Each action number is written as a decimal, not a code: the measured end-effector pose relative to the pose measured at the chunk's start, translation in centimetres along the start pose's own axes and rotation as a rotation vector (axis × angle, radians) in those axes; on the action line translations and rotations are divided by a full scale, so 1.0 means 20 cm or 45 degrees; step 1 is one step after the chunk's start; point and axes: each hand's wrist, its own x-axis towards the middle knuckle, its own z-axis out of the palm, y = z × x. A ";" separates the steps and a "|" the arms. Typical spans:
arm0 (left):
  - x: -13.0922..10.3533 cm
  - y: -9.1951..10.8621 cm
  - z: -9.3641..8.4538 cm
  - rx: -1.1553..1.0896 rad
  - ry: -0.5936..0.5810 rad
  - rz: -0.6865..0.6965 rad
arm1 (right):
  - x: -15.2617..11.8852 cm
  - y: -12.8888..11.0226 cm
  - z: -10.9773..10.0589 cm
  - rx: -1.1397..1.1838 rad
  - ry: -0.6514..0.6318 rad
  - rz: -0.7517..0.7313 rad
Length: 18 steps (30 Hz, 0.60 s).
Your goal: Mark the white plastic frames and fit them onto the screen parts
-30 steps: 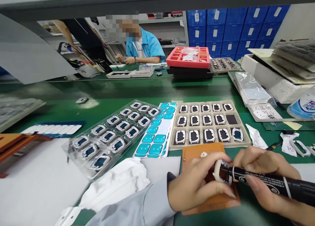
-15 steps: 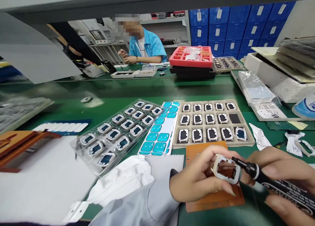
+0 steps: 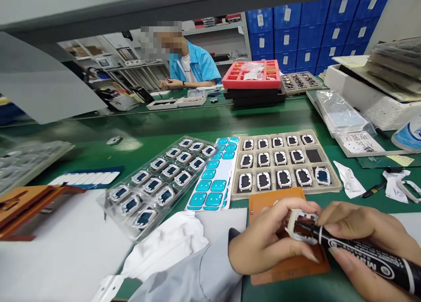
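My left hand (image 3: 263, 245) pinches a white watch-case frame (image 3: 290, 226) between thumb and fingers. In my right hand (image 3: 371, 236) is a black marker pen (image 3: 371, 263), uncapped, its tip reaching inside the frame's opening. Whether the tip touches the inner wall is hard to tell. Below both hands lies an orange-brown pad (image 3: 283, 273) on the green bench. Just beyond it stands a beige tray (image 3: 333, 179) with rows of similar white frames and one pocket without a frame. A clear plastic tray (image 3: 131, 225) of frames with dark inserts sits to its left.
Blue adhesive sheets (image 3: 210, 188) lie between the trays. A crumpled white cloth (image 3: 171, 245) is left of my sleeve. Orange fixtures (image 3: 26, 205) stand at far left, a red tray (image 3: 251, 78) behind. Across the bench sits a person in a blue shirt (image 3: 199, 62).
The marker has moved left, its tip going from the frame's right edge into its opening. My right hand came closer to my left. The frame has tilted slightly, and the camera view shifted.
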 end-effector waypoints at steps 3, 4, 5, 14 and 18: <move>0.00 0.00 0.00 0.055 0.003 -0.036 | -0.01 0.00 0.02 -0.001 0.028 0.039; -0.01 0.00 0.00 0.065 0.004 -0.042 | -0.01 0.00 0.02 -0.009 0.013 0.034; -0.01 0.00 0.00 0.072 0.004 -0.045 | -0.01 0.00 0.02 -0.018 0.000 0.019; 0.00 0.00 -0.01 0.187 0.001 -0.002 | 0.00 0.00 0.02 -0.090 0.012 -0.019; 0.01 0.02 0.00 0.242 0.009 -0.053 | -0.01 0.00 0.00 -0.237 -0.036 -0.002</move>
